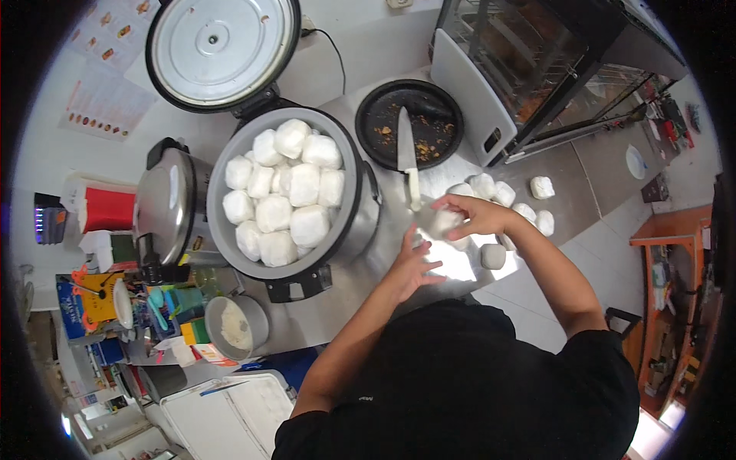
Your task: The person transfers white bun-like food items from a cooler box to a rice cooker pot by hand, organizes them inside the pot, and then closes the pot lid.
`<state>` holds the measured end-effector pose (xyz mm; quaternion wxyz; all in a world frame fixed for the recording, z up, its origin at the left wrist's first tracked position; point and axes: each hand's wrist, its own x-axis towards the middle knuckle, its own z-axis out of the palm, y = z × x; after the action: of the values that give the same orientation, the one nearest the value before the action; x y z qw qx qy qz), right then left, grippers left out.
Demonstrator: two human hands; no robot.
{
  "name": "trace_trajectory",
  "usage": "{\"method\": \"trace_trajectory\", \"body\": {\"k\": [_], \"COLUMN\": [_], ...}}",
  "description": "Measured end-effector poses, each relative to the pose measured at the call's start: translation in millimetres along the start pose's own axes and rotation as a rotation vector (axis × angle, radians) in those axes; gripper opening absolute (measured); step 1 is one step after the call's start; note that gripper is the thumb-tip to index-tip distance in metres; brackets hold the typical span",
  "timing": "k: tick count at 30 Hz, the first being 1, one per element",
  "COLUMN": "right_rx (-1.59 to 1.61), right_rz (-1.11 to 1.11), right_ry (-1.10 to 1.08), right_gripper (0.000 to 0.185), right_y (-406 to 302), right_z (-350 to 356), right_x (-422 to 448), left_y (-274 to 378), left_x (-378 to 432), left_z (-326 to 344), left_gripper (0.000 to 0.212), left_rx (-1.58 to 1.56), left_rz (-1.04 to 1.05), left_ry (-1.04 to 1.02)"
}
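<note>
With fingers curved around it, my right hand (474, 215) grips a white wrapped bundle (446, 223), slightly blurred, above the steel counter (359, 287). Fingers spread and holding nothing, my left hand (415, 265) is just to the lower left of that bundle. More white bundles lie on the counter around and beyond my right hand, one (493, 256) near the front edge and another (542, 187) apart at the right. Left of my hands, an open rice cooker (215, 230) is piled with similar white bundles (305, 184). What the bundles contain is hidden.
A kitchen knife (406, 149) rests across a black round pan (363, 135) holding crumbs. Behind stand a white cutting board (468, 95) and a glass display cabinet (535, 69). A closed cooker (167, 201) and a metal pot with pale contents (261, 325) are at the left.
</note>
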<state>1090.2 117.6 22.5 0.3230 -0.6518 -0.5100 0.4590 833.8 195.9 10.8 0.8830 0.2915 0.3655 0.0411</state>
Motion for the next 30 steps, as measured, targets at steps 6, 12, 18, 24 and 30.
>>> {"method": "trace_trajectory", "body": {"k": [6, 12, 18, 24, 30], "right_rx": [-0.151, -0.667, -0.569, 0.896, 1.17], "right_rz": [0.494, 0.441, 0.31, 0.269, 0.063], "right_ry": [0.395, 0.401, 0.482, 0.163, 0.127], "right_gripper": [0.065, 0.073, 0.063, 0.068, 0.065], "right_y": [64.7, 73.5, 87.7, 73.5, -19.5], "right_z": [21.5, 99.8, 109.4, 83.1, 63.7], "right_x": [15.7, 37.7, 33.8, -21.1, -25.2], "left_y": [29.7, 47.9, 141.5, 248.5, 336.4], "left_x": [-34.1, -76.7, -132.2, -125.6, -45.6], "left_z": [-6.5, -12.3, -2.5, -43.3, -121.4], "left_gripper": [0.055, 0.066, 0.078, 0.068, 0.058], "left_rx": [-0.221, -0.196, -0.016, 0.254, 1.678], "left_rz": [0.059, 0.149, 0.337, 0.652, 0.583], "left_ry": [-0.447, -0.414, -0.278, 0.157, 0.472]}}
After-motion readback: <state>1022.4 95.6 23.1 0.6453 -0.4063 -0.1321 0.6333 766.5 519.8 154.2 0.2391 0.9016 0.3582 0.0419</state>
